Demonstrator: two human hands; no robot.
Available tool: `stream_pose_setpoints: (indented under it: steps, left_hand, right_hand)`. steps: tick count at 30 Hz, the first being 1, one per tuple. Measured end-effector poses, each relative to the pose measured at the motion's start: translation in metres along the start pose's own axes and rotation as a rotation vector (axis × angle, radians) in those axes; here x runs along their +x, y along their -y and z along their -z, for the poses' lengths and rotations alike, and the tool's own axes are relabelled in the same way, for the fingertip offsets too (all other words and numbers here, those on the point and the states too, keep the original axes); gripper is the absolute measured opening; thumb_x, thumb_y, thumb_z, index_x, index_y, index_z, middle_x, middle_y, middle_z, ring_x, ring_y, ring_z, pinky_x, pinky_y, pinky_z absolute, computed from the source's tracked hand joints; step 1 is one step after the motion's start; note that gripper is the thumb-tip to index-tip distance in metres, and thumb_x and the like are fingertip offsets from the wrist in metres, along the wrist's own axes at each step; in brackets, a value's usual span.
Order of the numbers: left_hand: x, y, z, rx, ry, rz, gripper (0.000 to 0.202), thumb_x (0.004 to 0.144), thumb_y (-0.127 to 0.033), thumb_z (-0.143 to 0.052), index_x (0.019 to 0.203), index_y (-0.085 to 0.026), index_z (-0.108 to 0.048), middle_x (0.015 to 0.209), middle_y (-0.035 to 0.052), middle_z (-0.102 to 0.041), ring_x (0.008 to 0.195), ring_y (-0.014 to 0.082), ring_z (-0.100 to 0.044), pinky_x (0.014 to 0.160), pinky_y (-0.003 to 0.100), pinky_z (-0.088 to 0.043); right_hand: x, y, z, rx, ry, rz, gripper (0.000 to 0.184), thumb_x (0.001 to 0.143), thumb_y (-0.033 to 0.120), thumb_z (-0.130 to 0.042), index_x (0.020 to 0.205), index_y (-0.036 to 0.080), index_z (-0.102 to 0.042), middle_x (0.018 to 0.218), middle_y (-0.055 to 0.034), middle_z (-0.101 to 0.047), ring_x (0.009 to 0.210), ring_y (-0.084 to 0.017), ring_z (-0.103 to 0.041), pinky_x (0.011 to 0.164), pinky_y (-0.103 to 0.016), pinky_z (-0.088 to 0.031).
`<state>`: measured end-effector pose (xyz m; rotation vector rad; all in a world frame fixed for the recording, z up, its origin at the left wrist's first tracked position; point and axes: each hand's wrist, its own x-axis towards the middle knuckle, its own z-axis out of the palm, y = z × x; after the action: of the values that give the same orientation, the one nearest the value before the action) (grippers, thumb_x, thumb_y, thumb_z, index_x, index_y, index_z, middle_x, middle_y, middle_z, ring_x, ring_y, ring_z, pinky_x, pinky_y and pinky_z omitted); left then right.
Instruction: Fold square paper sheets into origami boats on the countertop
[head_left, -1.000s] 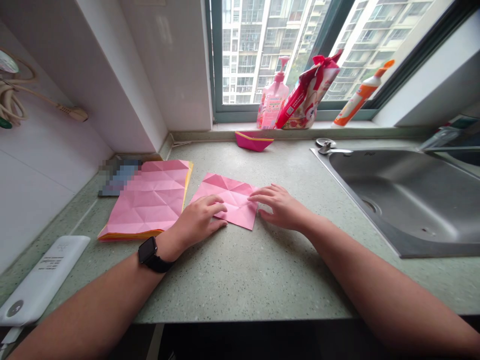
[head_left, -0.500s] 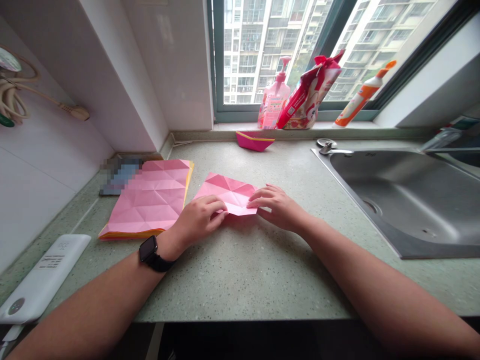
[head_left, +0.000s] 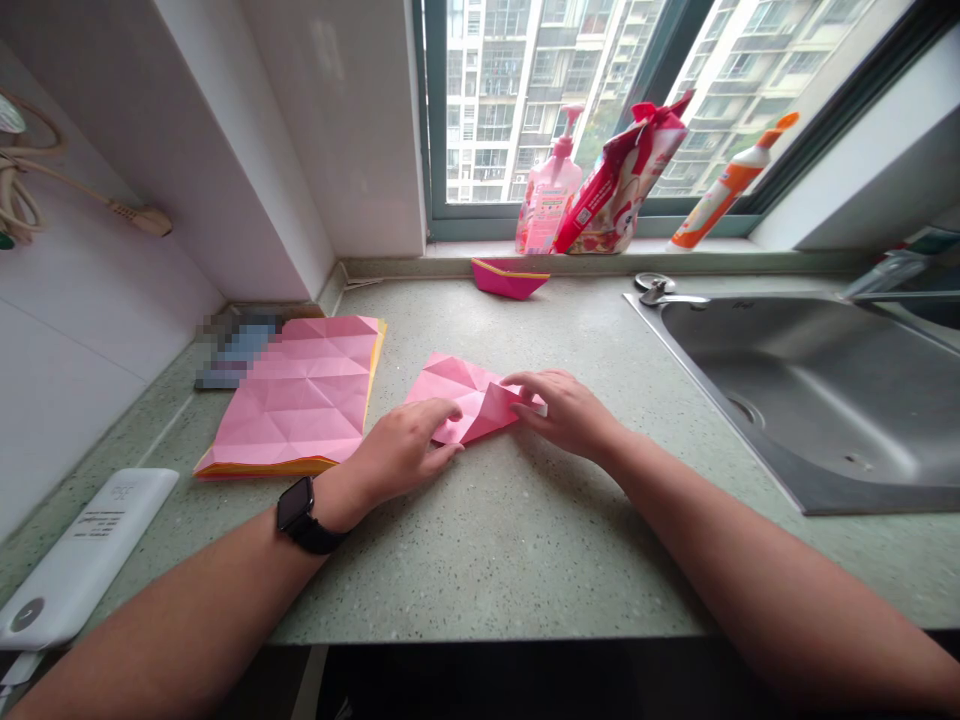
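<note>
A creased sheet of pink paper (head_left: pixel 480 402) lies on the counter between my hands, its right part bent up. My right hand (head_left: pixel 559 405) pinches that right end between thumb and fingers. At the near left edge of the sheet, my left hand (head_left: pixel 409 440) has its thumb and fingers apart, the fingertips resting at the paper. A black watch is on my left wrist. Left of the sheet lies a stack of creased pink and yellow paper (head_left: pixel 300 395). A folded magenta paper boat (head_left: pixel 510 280) with a yellow edge sits at the back.
A steel sink (head_left: pixel 810 390) with a tap (head_left: pixel 667 295) is on the right. On the windowsill stand a pink pump bottle (head_left: pixel 549 205), a red bag (head_left: pixel 626 190) and an orange-white bottle (head_left: pixel 727 190). A white power bank (head_left: pixel 90 550) lies at the left, near a blurred-out object (head_left: pixel 240 350).
My right hand has lifted and bent the right end of the pink sheet, which has turned slightly. My left thumb and fingers have parted from their pinch on the near edge.
</note>
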<state>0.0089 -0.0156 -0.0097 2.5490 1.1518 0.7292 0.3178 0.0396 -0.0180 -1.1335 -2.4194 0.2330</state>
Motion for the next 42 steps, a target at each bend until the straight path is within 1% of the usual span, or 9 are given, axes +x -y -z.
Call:
stream_pose_setpoints:
  steps: [3,10,17,22,27,30,34,37,42]
  left_hand:
    - [-0.002,-0.001,0.000,0.007,0.039,-0.052,0.049,0.104,-0.021,-0.074,0.151,-0.027,-0.064,0.138,0.0098,-0.077,0.122,0.0288,-0.076,0.104,0.045,-0.064]
    - [-0.002,-0.007,0.001,0.081,0.093,-0.109,0.049,0.107,-0.024,-0.073,0.155,-0.033,-0.066,0.163,0.0128,-0.060,0.126,0.0304,-0.074,0.109,0.050,-0.064]
    - [0.002,-0.010,-0.003,0.151,0.132,-0.114,0.022,0.110,-0.025,-0.066,0.126,-0.024,-0.080,0.155,0.0161,-0.066,0.134,0.0361,-0.069,0.112,0.057,-0.061]
    - [0.008,-0.008,-0.006,0.148,0.159,-0.111,0.021,0.112,-0.024,-0.062,0.123,-0.024,-0.080,0.153,0.0129,-0.070,0.134,0.0356,-0.068,0.111,0.058,-0.060]
    - [0.013,-0.005,-0.010,0.073,0.156,-0.112,0.022,0.115,-0.023,-0.058,0.126,-0.023,-0.078,0.145,0.0086,-0.076,0.128,0.0306,-0.069,0.111,0.051,-0.058]
    - [0.014,-0.004,-0.011,0.065,0.129,-0.108,0.024,0.114,-0.026,-0.061,0.132,-0.024,-0.077,0.144,0.0081,-0.077,0.130,0.0308,-0.067,0.115,0.053,-0.055]
    - [0.013,-0.004,-0.011,0.073,0.100,-0.136,0.022,0.114,-0.026,-0.060,0.125,-0.024,-0.079,0.151,0.0092,-0.072,0.144,0.0320,-0.062,0.124,0.057,-0.049]
    - [0.012,-0.005,-0.012,0.056,0.107,-0.116,0.022,0.113,-0.026,-0.062,0.127,-0.023,-0.078,0.149,0.0108,-0.073,0.142,0.0314,-0.064,0.123,0.056,-0.052]
    - [0.011,-0.009,-0.011,0.113,0.112,-0.056,0.025,0.112,-0.029,-0.065,0.133,-0.023,-0.076,0.147,0.0126,-0.073,0.138,0.0335,-0.066,0.119,0.058,-0.054]
  right_hand:
    - [0.000,-0.001,-0.002,-0.013,-0.008,-0.036,0.030,0.102,0.026,-0.067,0.131,0.027,-0.072,0.095,-0.0030,-0.082,0.090,-0.024,-0.077,0.091,-0.041,-0.055]
    - [0.001,0.001,-0.015,-0.043,-0.050,-0.102,0.031,0.100,0.025,-0.068,0.130,0.027,-0.070,0.096,-0.0027,-0.084,0.085,-0.023,-0.077,0.092,-0.043,-0.053]
    - [0.002,0.005,-0.020,-0.059,-0.068,-0.101,0.029,0.101,0.023,-0.069,0.130,0.026,-0.072,0.122,-0.0098,-0.083,0.101,-0.027,-0.078,0.094,-0.047,-0.055]
    - [0.003,0.003,-0.018,-0.102,-0.055,-0.048,0.015,0.103,0.022,-0.068,0.109,0.028,-0.080,0.117,-0.0085,-0.080,0.103,-0.028,-0.075,0.090,-0.046,-0.054]
    - [0.006,0.005,-0.019,-0.128,-0.027,-0.029,0.020,0.104,0.020,-0.068,0.097,0.029,-0.084,0.110,-0.0068,-0.080,0.099,-0.026,-0.072,0.090,-0.044,-0.051]
    - [0.006,0.005,-0.021,-0.149,-0.044,-0.028,0.021,0.105,0.021,-0.069,0.095,0.029,-0.084,0.107,-0.0067,-0.080,0.099,-0.026,-0.071,0.090,-0.044,-0.050]
    - [0.004,0.005,-0.016,-0.151,-0.126,0.010,0.016,0.105,0.023,-0.072,0.101,0.029,-0.086,0.110,-0.0070,-0.082,0.102,-0.026,-0.072,0.096,-0.045,-0.051]
    - [0.001,0.007,-0.004,-0.106,-0.171,0.088,0.018,0.107,0.024,-0.070,0.109,0.030,-0.086,0.111,-0.0069,-0.082,0.105,-0.026,-0.072,0.098,-0.046,-0.053]
    - [-0.002,0.014,0.002,0.010,-0.012,0.256,0.020,0.107,0.026,-0.070,0.115,0.033,-0.087,0.110,-0.0041,-0.082,0.103,-0.024,-0.073,0.097,-0.043,-0.055]
